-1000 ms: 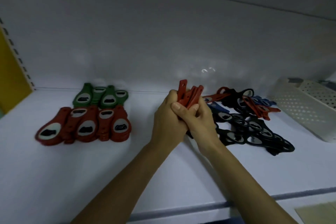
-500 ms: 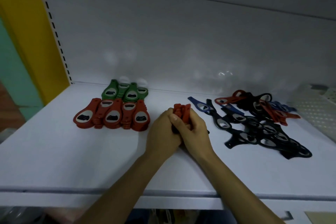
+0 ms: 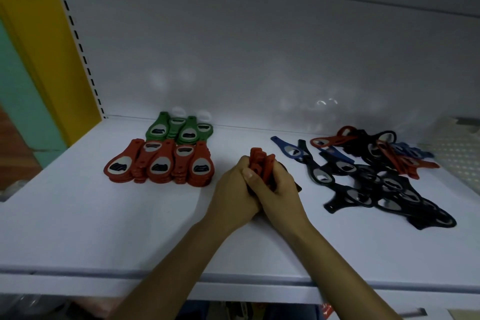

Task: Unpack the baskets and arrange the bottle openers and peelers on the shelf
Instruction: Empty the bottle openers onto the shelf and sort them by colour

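Both hands clasp one bundle of red bottle openers [image 3: 261, 165] low over the middle of the white shelf [image 3: 109, 221]. My left hand [image 3: 233, 197] wraps it from the left, my right hand [image 3: 279, 193] from the right. Only the bundle's red tips stick out above the fingers. To the left lie neat rows of wide red openers [image 3: 158, 163] with green openers [image 3: 179, 130] behind them. To the right sprawls a loose heap of black, blue and red slim openers [image 3: 376, 171].
A white perforated basket [image 3: 457, 150] stands at the far right of the shelf. The shelf's back panel rises behind everything. A yellow and teal wall [image 3: 33, 60] lies past the left upright. The shelf's front lip [image 3: 78, 280] runs below my forearms.
Both hands lowered the red bundle from an upright hold down close to the shelf. The view has shifted left and drawn back, so the basket sits nearer the right edge.
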{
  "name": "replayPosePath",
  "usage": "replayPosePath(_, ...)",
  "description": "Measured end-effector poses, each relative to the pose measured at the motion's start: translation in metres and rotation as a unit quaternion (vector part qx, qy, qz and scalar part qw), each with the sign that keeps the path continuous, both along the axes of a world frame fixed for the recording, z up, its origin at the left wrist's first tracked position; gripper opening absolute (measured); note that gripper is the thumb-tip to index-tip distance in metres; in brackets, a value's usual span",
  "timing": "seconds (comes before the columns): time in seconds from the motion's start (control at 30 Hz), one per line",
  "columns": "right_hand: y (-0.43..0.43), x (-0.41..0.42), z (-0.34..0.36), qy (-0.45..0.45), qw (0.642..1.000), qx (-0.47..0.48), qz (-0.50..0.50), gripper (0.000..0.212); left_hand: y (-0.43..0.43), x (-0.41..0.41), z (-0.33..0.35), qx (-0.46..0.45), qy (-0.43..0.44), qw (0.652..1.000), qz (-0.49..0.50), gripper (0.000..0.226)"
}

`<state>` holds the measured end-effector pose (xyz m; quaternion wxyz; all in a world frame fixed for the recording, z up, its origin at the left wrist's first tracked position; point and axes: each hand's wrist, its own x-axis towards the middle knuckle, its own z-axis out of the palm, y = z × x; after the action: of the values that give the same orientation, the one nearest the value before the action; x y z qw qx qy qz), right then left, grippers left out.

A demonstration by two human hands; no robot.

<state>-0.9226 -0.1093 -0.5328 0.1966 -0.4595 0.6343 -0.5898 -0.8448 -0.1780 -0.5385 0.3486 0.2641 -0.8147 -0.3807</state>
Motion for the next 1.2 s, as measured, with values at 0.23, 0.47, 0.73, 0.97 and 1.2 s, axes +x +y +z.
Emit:
replayPosePath(0.23, 0.002, 0.002, 0.01, -0.115, 0.993, -0.031, -0.011, 0.036, -0.002, 0.002, 0.0, 0.014, 0.014, 1.0, -0.007, 0.025)
replayPosePath(0.47, 0.001, 0.003, 0.012, -0.098, 0.995, -0.003, -0.025, 0.019, -0.003, -0.001, 0.001, -0.021, -0.02, 0.999, 0.023, 0.026)
replayPosePath(0.73, 0.004, -0.002, 0.014, -0.216, 0.976, -0.007, -0.027, 0.027, -0.004, 0.003, 0.003, 0.063, 0.005, 0.998, 0.009, 0.032)
replayPosePath(0.97, 0.005, -0.004, 0.018, -0.311, 0.949, -0.044, -0.028, 0.022, -0.001, 0.004, 0.007, 0.133, 0.052, 0.989, -0.028, 0.04)
replayPosePath(1.2, 0.003, -0.007, 0.013, -0.24, 0.968, -0.028, -0.062, 0.024, -0.001, 0.004, 0.008, 0.071, 0.1, 0.992, 0.024, 0.021)
